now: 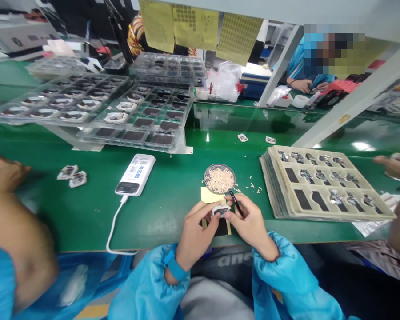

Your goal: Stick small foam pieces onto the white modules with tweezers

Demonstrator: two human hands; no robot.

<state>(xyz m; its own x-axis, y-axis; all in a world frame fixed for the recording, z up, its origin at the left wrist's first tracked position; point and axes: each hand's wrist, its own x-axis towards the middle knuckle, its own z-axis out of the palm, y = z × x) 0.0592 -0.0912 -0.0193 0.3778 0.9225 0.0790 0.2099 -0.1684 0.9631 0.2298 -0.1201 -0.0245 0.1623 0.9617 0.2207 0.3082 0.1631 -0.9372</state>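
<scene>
Blue sleeves (153, 284) come nearest, cuffs bunched at the wrists; a swing of the left one could snag the white charging cable (112, 229), which runs to the counter's (166, 209) front edge, and drag the power bank (136, 173). The left hand's (198, 226) fingers pinch a small white-rimmed part (221, 210) above a dark pad (222, 228); the right hand's (253, 223) fingers steady its other side while also gripping a slim black tool (236, 203). That shared grip looks weakest: if the right fingers shift, the part could twist or drop. The tool's far end lies close to the round dish (205, 179) of tiny beige pieces (220, 178), so a flick might tip it, adding to the scatter at its right. Farther back, a clear tray (148, 138) seems to jut past its support; a bump could spill it.
</scene>
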